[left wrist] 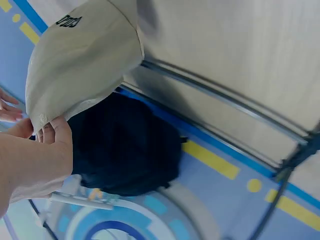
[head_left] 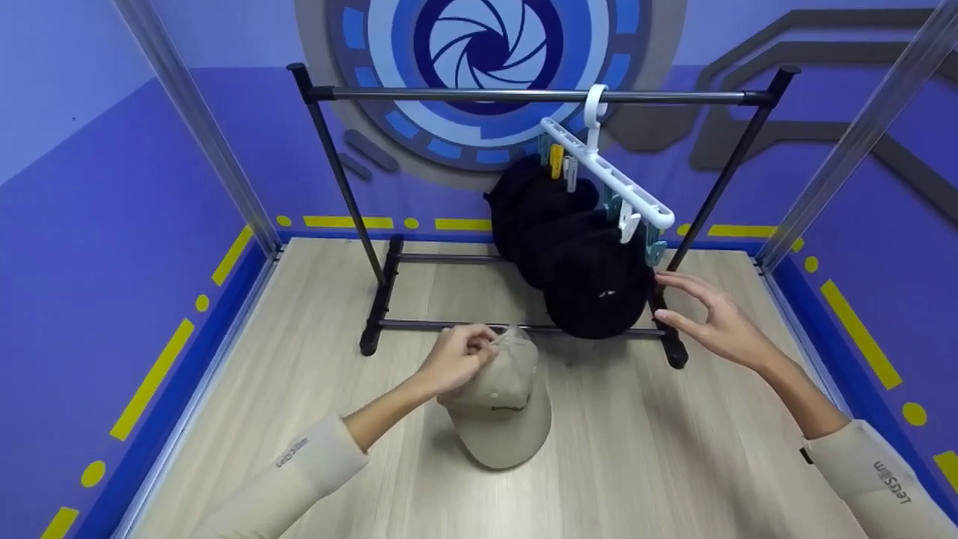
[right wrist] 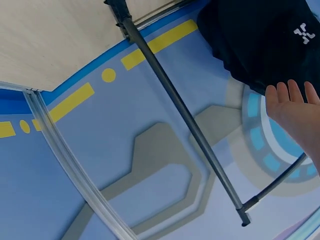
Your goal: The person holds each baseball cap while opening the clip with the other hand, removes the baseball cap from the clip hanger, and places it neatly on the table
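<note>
My left hand (head_left: 456,361) pinches a beige baseball cap (head_left: 503,430) by the edge of its crown, brim pointing down toward me. In the left wrist view the thumb and fingertips close on the fabric of the cap (left wrist: 82,65), and dark lettering shows on its front. My right hand (head_left: 715,320) is held beside the front black cap (head_left: 595,281), fingers extended and thumb apart, with nothing gripped. Its fingertips are right by the cap's edge, just below a teal clip (head_left: 656,251). Several black caps hang in a row from a white clip hanger (head_left: 617,178).
The hanger's hook (head_left: 595,108) sits on the top bar (head_left: 449,94) of a dark metal rack. Low crossbars and feet (head_left: 370,337) of the rack stand on the light wooden floor (head_left: 599,464). Patterned blue walls (head_left: 112,262) enclose three sides. A yellow clip (head_left: 556,161) is on the hanger.
</note>
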The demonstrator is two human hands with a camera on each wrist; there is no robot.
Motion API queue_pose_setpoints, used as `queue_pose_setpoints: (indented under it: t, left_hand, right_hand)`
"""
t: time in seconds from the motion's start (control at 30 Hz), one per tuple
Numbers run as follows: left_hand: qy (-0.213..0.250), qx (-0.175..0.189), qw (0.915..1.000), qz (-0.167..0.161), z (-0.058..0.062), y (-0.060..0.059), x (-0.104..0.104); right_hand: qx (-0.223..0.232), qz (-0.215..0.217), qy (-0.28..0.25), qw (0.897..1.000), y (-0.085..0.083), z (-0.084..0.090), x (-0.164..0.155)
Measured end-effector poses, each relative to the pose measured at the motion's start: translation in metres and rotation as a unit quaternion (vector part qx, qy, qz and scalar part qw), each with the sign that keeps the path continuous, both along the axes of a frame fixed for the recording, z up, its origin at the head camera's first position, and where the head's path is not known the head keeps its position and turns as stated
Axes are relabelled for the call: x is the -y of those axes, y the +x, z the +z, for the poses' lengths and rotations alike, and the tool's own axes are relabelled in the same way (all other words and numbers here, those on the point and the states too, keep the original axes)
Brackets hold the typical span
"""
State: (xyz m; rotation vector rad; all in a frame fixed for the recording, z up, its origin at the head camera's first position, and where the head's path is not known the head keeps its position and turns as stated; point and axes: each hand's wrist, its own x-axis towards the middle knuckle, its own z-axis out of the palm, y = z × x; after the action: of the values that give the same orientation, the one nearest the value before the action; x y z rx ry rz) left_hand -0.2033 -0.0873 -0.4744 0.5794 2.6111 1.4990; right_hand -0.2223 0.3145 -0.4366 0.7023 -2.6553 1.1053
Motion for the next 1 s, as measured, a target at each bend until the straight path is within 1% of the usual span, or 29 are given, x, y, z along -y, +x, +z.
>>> queue_pose_setpoints:
  t: [0.13, 0.23, 0.37, 0.47, 0.6, 0.7, 0.87, 1.0]
  left_hand:
    - [0.01, 0.038, 0.9988, 0.031, -0.013, 0.001, 0.019]
    - [0.011, 0.063, 0.9967, 0.05, -0.023, 0.001, 0.03]
    - [0.018, 0.098, 0.9929, 0.066, -0.034, -0.001, 0.044]
    - [0.01, 0.116, 0.9908, 0.069, -0.042, -0.001, 0.054]
    - [-0.032, 0.112, 0.9907, 0.07, -0.052, -0.003, 0.064]
    - [-0.06, 0.116, 0.9886, 0.075, -0.057, -0.005, 0.068]
    - [-0.064, 0.135, 0.9843, 0.094, -0.061, -0.012, 0.068]
    - [-0.073, 0.117, 0.9833, 0.12, -0.062, -0.015, 0.069]
  right_hand:
    - [0.017, -0.005, 0.011, 1.0, 0.001, -0.008, -0.004]
    - [0.017, 0.0, 0.02, 1.0, 0.003, -0.016, -0.006]
    - [0.01, 0.005, 0.022, 1.0, 0.003, -0.025, -0.007]
    - [0.014, 0.007, 0.025, 1.0, 0.004, -0.031, -0.009]
    - [0.03, 0.008, 0.037, 0.999, 0.006, -0.036, -0.012]
    - [0.028, 0.007, 0.039, 0.999, 0.006, -0.039, -0.014]
    - [0.001, 0.011, 0.038, 0.999, 0.004, -0.044, -0.015]
    - [-0.004, 0.016, 0.036, 0.999, 0.003, -0.047, -0.017]
